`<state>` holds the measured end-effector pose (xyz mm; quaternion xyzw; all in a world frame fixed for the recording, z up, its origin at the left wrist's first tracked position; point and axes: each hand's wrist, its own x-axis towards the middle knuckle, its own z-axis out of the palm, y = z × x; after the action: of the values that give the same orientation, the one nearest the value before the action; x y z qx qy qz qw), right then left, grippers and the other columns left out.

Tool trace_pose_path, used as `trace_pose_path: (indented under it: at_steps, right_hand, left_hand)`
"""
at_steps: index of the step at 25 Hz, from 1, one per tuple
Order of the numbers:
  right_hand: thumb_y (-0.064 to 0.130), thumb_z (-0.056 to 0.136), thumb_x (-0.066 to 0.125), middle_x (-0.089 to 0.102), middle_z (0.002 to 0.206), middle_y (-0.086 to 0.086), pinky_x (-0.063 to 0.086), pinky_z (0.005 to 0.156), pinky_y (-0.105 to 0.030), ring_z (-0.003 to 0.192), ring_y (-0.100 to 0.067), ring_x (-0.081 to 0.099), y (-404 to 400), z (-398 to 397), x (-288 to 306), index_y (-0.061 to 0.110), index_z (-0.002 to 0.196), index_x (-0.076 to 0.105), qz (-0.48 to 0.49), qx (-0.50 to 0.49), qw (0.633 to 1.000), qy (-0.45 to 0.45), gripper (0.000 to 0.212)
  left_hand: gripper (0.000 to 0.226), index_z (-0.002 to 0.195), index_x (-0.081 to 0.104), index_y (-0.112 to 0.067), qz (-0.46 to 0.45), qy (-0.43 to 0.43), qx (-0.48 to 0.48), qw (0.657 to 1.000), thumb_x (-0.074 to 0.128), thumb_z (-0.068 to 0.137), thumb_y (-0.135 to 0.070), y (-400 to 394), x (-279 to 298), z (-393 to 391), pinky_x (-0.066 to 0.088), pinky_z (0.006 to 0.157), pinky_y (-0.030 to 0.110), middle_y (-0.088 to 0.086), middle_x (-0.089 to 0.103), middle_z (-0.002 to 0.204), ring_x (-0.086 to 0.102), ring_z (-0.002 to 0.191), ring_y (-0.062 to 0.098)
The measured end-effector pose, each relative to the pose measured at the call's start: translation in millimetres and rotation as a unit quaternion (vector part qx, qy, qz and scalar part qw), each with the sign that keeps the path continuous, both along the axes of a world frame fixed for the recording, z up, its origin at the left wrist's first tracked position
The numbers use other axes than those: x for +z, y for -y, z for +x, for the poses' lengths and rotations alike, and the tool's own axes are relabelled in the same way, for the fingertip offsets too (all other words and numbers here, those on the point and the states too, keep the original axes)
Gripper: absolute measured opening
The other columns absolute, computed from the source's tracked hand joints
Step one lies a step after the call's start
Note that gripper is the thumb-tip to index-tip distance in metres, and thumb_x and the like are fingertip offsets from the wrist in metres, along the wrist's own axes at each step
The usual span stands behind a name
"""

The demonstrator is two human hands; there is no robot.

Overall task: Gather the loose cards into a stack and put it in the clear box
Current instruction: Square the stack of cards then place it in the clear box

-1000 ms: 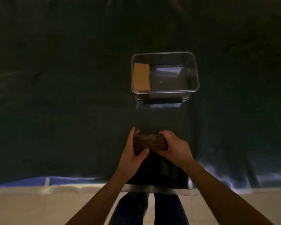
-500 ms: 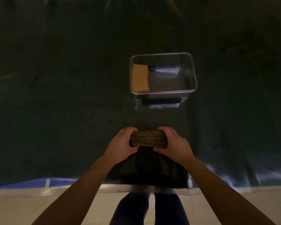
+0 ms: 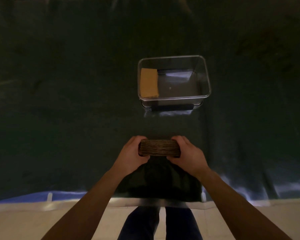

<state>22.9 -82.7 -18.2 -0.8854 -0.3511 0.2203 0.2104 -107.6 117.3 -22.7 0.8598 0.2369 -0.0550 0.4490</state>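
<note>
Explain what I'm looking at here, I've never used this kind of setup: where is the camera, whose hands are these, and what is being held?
There is no machine: a person works with bare hands. The one picture comes from a camera worn on the head, looking forward and down, so the arms reach in from the bottom edge. The left hand and right hand grip the ends of a stack of cards, seen edge-on. Beneath is a dark cloth. Farther away on it stands the clear box, open on top, with a tan card stack already lying at its left end. The held stack is not yet in the box.
</note>
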Motion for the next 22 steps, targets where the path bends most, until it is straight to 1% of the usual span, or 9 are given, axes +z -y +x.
trace_pose_path:
  at_steps: [5, 8, 10, 13, 15, 17, 19, 20, 22]
  right_hand:
    - [0.049, 0.074, 0.07, 0.059, 0.116, 0.011, 0.058, 0.069, -0.032, 0.09, -0.007, 0.062, -2, 4, 4, 0.033, 0.12, 0.047, 0.028, 0.006, 0.999, 0.046, 0.053]
    - [0.047, 0.075, 0.072, 0.056, 0.12, 0.009, 0.058, 0.075, -0.035, 0.096, -0.01, 0.062, -2, 3, 2, 0.031, 0.124, 0.046, -0.004, 0.015, 1.0, 0.014, 0.057]
    - [0.046, 0.076, 0.072, 0.056, 0.122, 0.008, 0.058, 0.076, -0.037, 0.098, -0.011, 0.062, -2, 2, 0, 0.029, 0.125, 0.047, -0.012, 0.012, 1.0, 0.004, 0.058]
    - [0.045, 0.075, 0.072, 0.058, 0.118, 0.006, 0.057, 0.073, -0.037, 0.094, -0.013, 0.063, -4, 3, 0, 0.027, 0.121, 0.05, -0.01, 0.006, 1.0, 0.012, 0.054]
    - [0.046, 0.074, 0.071, 0.059, 0.111, 0.006, 0.056, 0.07, -0.035, 0.092, -0.014, 0.061, -5, 3, 1, 0.026, 0.113, 0.052, -0.012, 0.008, 0.999, 0.029, 0.048]
    - [0.048, 0.072, 0.071, 0.059, 0.104, 0.007, 0.053, 0.068, -0.034, 0.093, -0.014, 0.056, -7, 4, 3, 0.026, 0.103, 0.052, -0.013, 0.011, 0.998, 0.052, 0.043]
    - [0.049, 0.069, 0.072, 0.06, 0.101, 0.006, 0.05, 0.071, -0.033, 0.095, -0.015, 0.052, -10, 3, 6, 0.025, 0.099, 0.053, -0.004, 0.013, 0.998, 0.057, 0.043]
    - [0.049, 0.068, 0.073, 0.062, 0.102, 0.006, 0.049, 0.074, -0.033, 0.097, -0.016, 0.051, -13, 2, 8, 0.024, 0.1, 0.055, 0.009, 0.011, 0.999, 0.048, 0.044]
    - [0.046, 0.067, 0.074, 0.063, 0.107, 0.006, 0.049, 0.081, -0.037, 0.103, -0.018, 0.05, -20, -5, 11, 0.024, 0.108, 0.058, 0.052, 0.003, 0.998, 0.022, 0.049]
  left_hand:
    - [0.051, 0.112, 0.057, -0.033, 0.02, 0.026, 0.005, 0.999, 0.084, 0.071, -0.02, -6, 2, 2, 0.046, 0.078, 0.007, -0.02, 0.055, 0.105, 0.059, 0.093, -0.006]
    - [0.053, 0.118, 0.057, -0.028, 0.031, -0.013, -0.012, 0.999, 0.083, 0.073, -0.022, -4, -2, 2, 0.044, 0.08, 0.011, -0.014, 0.054, 0.11, 0.057, 0.093, -0.001]
    - [0.052, 0.118, 0.058, -0.026, 0.031, -0.023, -0.006, 0.999, 0.083, 0.073, -0.021, -3, -7, 2, 0.042, 0.079, 0.009, -0.011, 0.053, 0.112, 0.057, 0.095, 0.001]
    - [0.049, 0.113, 0.058, -0.027, 0.016, -0.006, 0.004, 1.0, 0.084, 0.072, -0.017, -1, -8, 2, 0.041, 0.074, 0.001, -0.013, 0.051, 0.106, 0.057, 0.088, -0.006]
    - [0.048, 0.106, 0.057, -0.032, 0.011, 0.006, 0.009, 1.0, 0.085, 0.071, -0.017, -1, -2, 1, 0.041, 0.074, 0.0, -0.017, 0.052, 0.1, 0.055, 0.089, -0.013]
    - [0.048, 0.101, 0.056, -0.037, 0.017, 0.029, -0.003, 0.999, 0.086, 0.068, -0.021, -5, 7, 2, 0.041, 0.077, 0.008, -0.021, 0.054, 0.1, 0.054, 0.095, -0.007]
    - [0.047, 0.1, 0.057, -0.039, -0.017, 0.073, -0.021, 0.997, 0.086, 0.067, -0.024, -8, 20, 3, 0.044, 0.087, 0.016, -0.019, 0.058, 0.104, 0.055, 0.105, 0.001]
    - [0.046, 0.101, 0.058, -0.038, -0.052, 0.093, -0.029, 0.994, 0.084, 0.067, -0.025, -8, 27, 5, 0.047, 0.09, 0.018, -0.017, 0.061, 0.106, 0.058, 0.106, 0.005]
    - [0.045, 0.103, 0.057, -0.037, -0.079, 0.109, -0.049, 0.99, 0.081, 0.066, -0.026, -5, 36, 9, 0.05, 0.087, 0.015, -0.014, 0.062, 0.108, 0.063, 0.103, 0.009]
